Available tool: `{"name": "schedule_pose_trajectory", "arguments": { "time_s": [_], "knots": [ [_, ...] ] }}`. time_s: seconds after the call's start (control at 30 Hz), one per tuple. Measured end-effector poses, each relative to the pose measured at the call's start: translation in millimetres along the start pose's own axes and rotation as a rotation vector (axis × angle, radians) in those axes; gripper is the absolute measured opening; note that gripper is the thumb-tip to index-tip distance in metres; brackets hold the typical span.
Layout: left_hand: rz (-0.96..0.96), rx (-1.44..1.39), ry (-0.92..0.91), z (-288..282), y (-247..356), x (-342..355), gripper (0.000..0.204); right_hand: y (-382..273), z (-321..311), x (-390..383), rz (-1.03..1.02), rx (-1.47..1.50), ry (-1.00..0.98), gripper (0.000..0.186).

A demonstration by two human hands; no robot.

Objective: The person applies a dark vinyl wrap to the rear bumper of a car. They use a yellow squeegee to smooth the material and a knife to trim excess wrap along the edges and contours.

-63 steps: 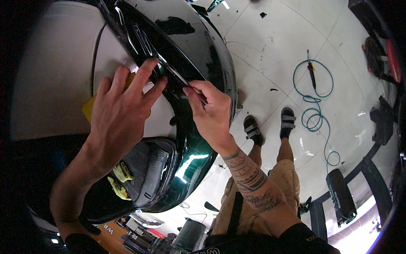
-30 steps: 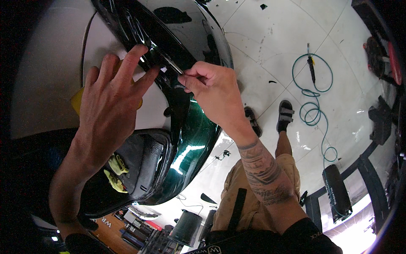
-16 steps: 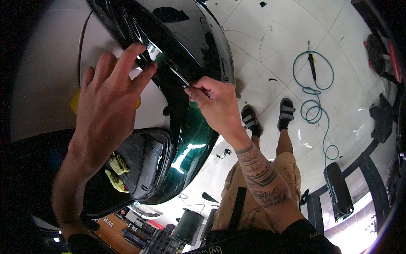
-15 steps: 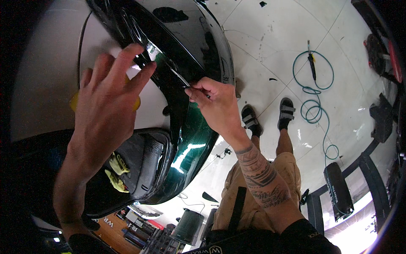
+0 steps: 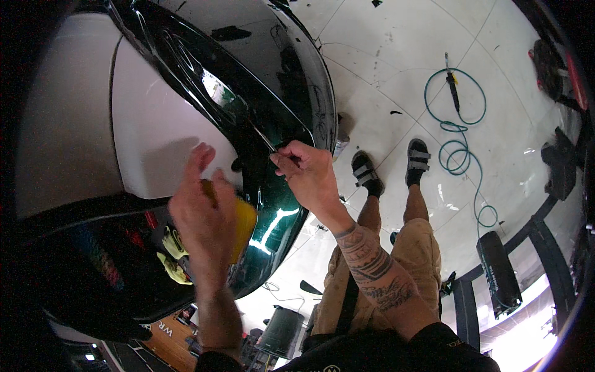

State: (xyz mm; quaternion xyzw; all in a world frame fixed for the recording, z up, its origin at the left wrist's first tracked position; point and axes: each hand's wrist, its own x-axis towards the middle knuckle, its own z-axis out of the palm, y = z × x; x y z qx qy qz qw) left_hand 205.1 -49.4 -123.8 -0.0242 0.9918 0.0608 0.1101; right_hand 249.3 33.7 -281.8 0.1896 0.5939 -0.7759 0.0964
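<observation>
My right hand (image 5: 307, 180) is closed in a pinch on the end of a thin strip (image 5: 263, 136). The strip stretches up and left to the glossy dark green car panel (image 5: 279, 217). To the left, my left hand (image 5: 207, 211) is slightly blurred, its fingers partly curled. A flat yellow squeegee (image 5: 246, 226) is held against its palm, mostly covered by the hand. Behind this hand lies the pale grey-white body panel (image 5: 155, 124) of the car. A bright reflection marks the curved black part (image 5: 186, 74) above the strip.
Yellow-green gloves (image 5: 173, 263) lie in the dark open compartment at left. A coiled teal hose (image 5: 455, 155) with a black-handled tool (image 5: 453, 90) is on the tiled floor at right. A dark bucket (image 5: 279, 332) stands below the car, and a black cylinder (image 5: 499, 273) lies lower right.
My left hand has moved right and down, away from the curved black part, with the yellow squeegee. My right hand has shifted slightly down, still pinching the strip.
</observation>
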Motion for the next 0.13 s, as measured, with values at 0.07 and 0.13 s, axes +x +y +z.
{"name": "schedule_pose_trajectory", "arguments": {
  "time_s": [0.07,0.13],
  "knots": [
    [-0.029,-0.078,0.026,15.8,5.0,-2.0,0.039,0.8,-3.4,-1.2,-0.001,0.058,0.024,0.013],
    [0.045,-0.149,0.128,34.1,-6.2,-2.8,0.046,-4.8,-5.3,-5.5,0.031,0.135,-0.002,0.019]
  ]
}}
